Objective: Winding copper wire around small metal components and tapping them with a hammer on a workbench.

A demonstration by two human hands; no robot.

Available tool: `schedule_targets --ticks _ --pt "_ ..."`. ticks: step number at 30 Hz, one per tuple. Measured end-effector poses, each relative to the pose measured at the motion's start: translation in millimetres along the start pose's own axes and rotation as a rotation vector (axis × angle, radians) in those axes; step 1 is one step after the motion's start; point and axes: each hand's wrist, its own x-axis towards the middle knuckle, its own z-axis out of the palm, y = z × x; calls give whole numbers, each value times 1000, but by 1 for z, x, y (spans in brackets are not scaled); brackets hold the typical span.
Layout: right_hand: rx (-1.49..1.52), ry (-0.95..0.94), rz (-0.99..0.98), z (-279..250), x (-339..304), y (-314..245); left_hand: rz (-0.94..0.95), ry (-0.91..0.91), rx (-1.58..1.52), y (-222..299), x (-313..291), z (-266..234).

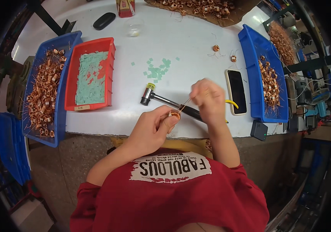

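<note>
Over tabletop (196, 50), pinching coil (176, 115) in left hand (150, 129), apparently wire (185, 103) toward one o'clock in blurred right hand (209, 101); likely straightening; next, pull taut.

Hammer (161, 99) on the table (127, 120) beyond the coil (176, 115), chip bin (110, 75) at left, phone (236, 92) at right.

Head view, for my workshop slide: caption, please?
Left hand holds a copper coil, blurred right hand at its wires, hammer nearby.
</note>
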Motion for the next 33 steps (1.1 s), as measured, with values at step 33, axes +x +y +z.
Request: schedule_targets --ticks 33 --pt "-560 -138 -154 37 -25 -36 -233 153 -265 4 -32 -24"
